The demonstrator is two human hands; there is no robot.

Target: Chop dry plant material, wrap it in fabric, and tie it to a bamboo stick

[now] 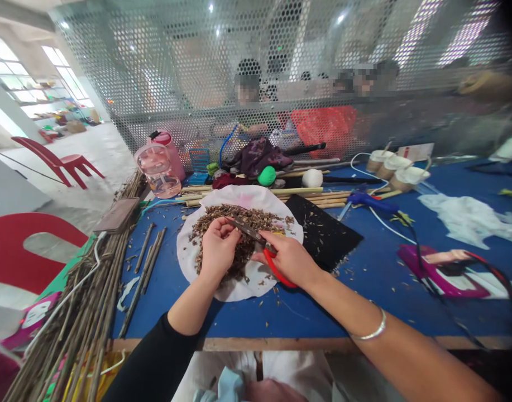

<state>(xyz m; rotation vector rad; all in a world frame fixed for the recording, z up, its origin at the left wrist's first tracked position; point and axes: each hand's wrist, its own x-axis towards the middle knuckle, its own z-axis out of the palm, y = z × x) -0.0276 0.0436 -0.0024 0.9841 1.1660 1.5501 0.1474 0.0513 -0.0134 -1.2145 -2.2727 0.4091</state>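
My right hand (290, 258) grips red-handled scissors (256, 237), blades pointing left over a heap of brown chopped bits (239, 220). My left hand (217, 248) is closed just left of the blades, its fingers pinched on something small I cannot make out. The heap lies on a white cloth (188, 257) spread on the blue table (364, 279).
Long thin sticks (88, 312) lie along the table's left edge. A black mat (323, 231), a blue glue gun (371, 202), paper cups (396, 167), a pink bottle (157, 167) and a purple tool (435, 273) sit around. People sit behind a perforated mesh screen (281, 67). Red chairs (54, 159) stand at the left.
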